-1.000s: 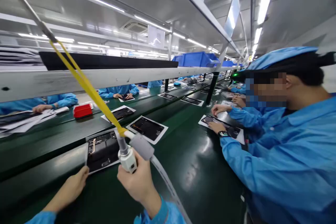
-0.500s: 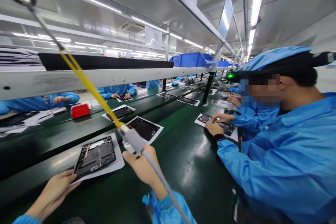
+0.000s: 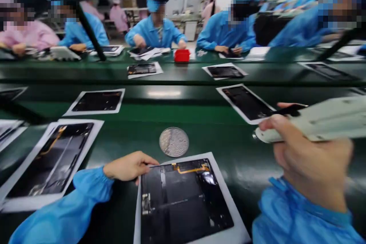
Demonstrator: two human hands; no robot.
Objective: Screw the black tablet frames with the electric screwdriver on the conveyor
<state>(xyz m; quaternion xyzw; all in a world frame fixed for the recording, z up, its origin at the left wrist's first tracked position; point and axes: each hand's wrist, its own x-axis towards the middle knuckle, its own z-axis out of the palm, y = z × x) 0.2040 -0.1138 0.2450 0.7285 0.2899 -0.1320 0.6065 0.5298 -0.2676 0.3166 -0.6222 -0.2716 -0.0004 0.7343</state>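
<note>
My left hand (image 3: 127,166) pinches the upper-left corner of an opened tablet housing (image 3: 183,198), black inside with an orange flex cable along its top. Under the housing lies a white sheet (image 3: 239,230). My right hand (image 3: 309,156), raised at the right, is wrapped round a pale green electric screwdriver (image 3: 328,118) with a black lever. The screwdriver's nose points left, apart from the housing; its bit cannot be made out. Just beyond the housing sits a round metal dish (image 3: 174,142) with a ridged or dotted surface.
Another tablet housing (image 3: 61,156) rests on paper at my left. More housings on sheets lie farther off, one (image 3: 247,101) behind the screwdriver. A red box (image 3: 182,55) stands across the green bench (image 3: 171,110), where several co-workers sit. Dark posts (image 3: 90,32) rise beyond the bench's middle.
My view has swung from the right-hand side to face the bench. The housing now lies before me, with my left hand at its upper-left corner. The screwdriver stays in my right hand.
</note>
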